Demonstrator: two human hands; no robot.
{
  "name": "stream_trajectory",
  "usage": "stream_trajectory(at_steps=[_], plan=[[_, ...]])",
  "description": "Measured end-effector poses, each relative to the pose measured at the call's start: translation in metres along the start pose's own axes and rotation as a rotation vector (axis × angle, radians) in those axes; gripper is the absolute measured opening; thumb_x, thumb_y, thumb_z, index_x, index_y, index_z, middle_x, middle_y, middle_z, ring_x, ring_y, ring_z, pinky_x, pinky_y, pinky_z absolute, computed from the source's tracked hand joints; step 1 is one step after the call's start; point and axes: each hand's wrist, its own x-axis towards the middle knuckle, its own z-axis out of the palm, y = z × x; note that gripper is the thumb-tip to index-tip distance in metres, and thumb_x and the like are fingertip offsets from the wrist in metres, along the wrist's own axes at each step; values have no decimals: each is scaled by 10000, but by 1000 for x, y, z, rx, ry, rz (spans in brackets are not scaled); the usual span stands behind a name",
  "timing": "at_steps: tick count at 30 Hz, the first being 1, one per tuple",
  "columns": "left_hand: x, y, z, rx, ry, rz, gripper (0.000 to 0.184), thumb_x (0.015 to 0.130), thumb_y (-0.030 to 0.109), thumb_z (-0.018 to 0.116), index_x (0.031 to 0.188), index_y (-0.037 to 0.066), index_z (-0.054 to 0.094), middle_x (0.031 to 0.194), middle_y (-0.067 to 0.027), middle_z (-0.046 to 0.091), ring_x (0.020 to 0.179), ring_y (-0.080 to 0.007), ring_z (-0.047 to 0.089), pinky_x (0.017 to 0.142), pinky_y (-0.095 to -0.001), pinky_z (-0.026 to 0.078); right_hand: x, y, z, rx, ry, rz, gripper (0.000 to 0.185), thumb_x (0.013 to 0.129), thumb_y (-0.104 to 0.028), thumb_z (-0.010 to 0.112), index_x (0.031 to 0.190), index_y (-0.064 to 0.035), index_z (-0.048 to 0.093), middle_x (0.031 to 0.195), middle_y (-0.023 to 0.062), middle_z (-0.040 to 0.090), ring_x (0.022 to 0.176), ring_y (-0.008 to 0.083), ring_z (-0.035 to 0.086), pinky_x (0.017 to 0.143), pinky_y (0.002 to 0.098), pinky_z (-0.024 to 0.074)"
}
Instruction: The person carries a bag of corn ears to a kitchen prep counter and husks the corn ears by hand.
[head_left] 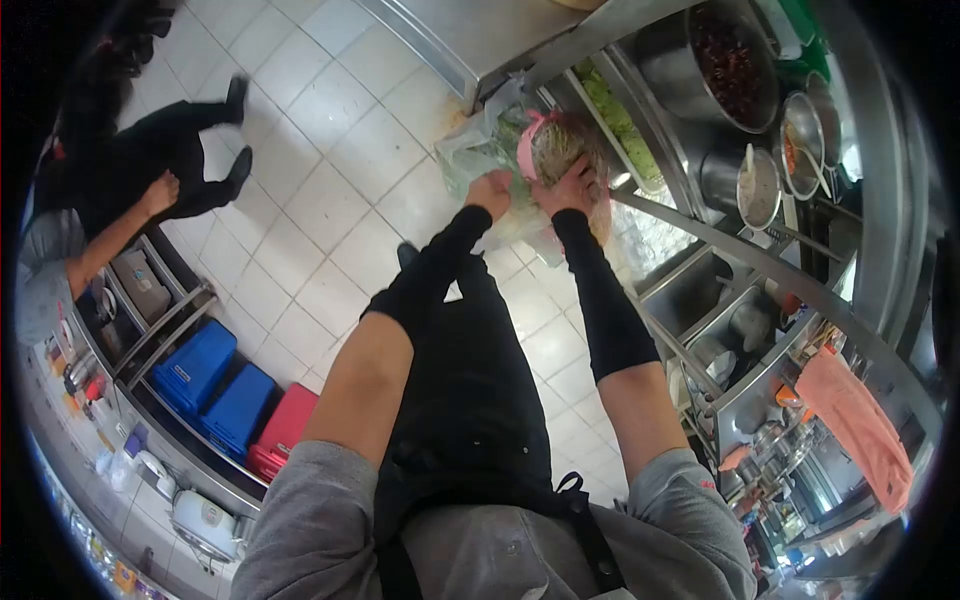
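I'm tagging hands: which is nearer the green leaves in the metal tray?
Right: the right hand is below-left of the green leaves; the left hand, farther left.

Crumpled clear bag, greenish bundle just beside it (pink strip along edge)

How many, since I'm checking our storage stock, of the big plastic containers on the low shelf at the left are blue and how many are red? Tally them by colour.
Blue containers: 2
Red container: 1
Total: 3
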Motion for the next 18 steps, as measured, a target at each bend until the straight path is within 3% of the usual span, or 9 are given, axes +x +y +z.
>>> stream_trajectory(at_steps=[1, 2, 3, 5, 9, 12, 13, 15, 18], plan=[[-21, 29, -6, 51, 15, -113, 444, 790, 134, 589, 1214, 76, 708, 1152, -181, 734, 1159, -330, 673, 1050, -425, 493, -10, 7, -12, -51, -30, -8, 1161, 701, -605, 818, 1509, -4, 239, 1469, 289, 416, 1352, 455, 458, 1062, 601, 424], [-31, 46, -14, 78, -137, -238, 541, 772, 182, 607, 1298, 69, 661, 1203, -210, 702, 1210, -367, 630, 1081, -434, 470, -26, 18, -20, -98, -59, -16, 1106, 690, -593, 818, 1452, 31, 316, 1424, 269, 488, 1284, 462, 535, 1034, 551, 467], [60, 11, -51, 170, 5, -134, 589, 764, 195, 635, 1333, 45, 627, 1270, -234, 660, 1239, -375, 610, 1082, -433, 469, 42, -30, 17, 19, 78, -63, 1109, 691, -585, 823, 1465, 18, 304, 1399, 292, 497, 1258, 469, 554, 995, 579, 485], [69, -17, -22, 211, 100, -95, 705, 747, 221, 689, 1402, -5, 558, 1404, -284, 577, 1296, -392, 569, 1083, -431, 466, 37, 8, 25, 53, 177, -42, 1118, 694, -567, 833, 1491, -9, 281, 1349, 337, 515, 1208, 483, 593, 917, 635, 522], [85, -59, -41, 462, 192, -405, 698, 794, 295, 646, 1410, -19, 549, 1402, -317, 559, 1314, -421, 545, 1104, -455, 451, -23, 44, -4, 452, 140, -12, 959, 672, -377, 872, 1408, 19, 402, 1202, 272, 627, 1196, 442, 621, 953, 554, 527], [81, -13, -89, 429, -196, -500, 644, 829, 322, 617, 1385, 0, 579, 1345, -300, 605, 1272, -432, 571, 1075, -468, 472, -86, 67, -45, 682, 176, 49, 900, 633, -254, 867, 1382, 41, 464, 1209, 261, 650, 1177, 403, 642, 988, 462, 520], [86, -15, -86, 466, -223, -411, 626, 835, 324, 622, 1373, 7, 590, 1313, -290, 626, 1251, -432, 584, 1061, -473, 481, -98, 89, -38, 656, 274, -63, 927, 616, -231, 854, 1405, 57, 463, 1258, 278, 642, 1175, 392, 645, 1000, 428, 516], [98, -19, -80, 545, -281, -231, 588, 847, 327, 634, 1349, 21, 610, 1249, -271, 667, 1207, -432, 611, 1032, -482, 500, -134, 107, -34, 629, 331, -34, 932, 611, -198, 843, 1425, 44, 458, 1272, 266, 640, 1183, 378, 642, 1018, 414, 504], [115, -42, -48, 449, -4, -8, 549, 866, 331, 649, 1331, 39, 623, 1237, -254, 678, 1181, -416, 626, 1014, -495, 507, -174, 125, -37, 662, 315, 81, 929, 605, -166, 839, 1429, 36, 461, 1285, 251, 635, 1196, 359, 633, 1034, 405, 491]])
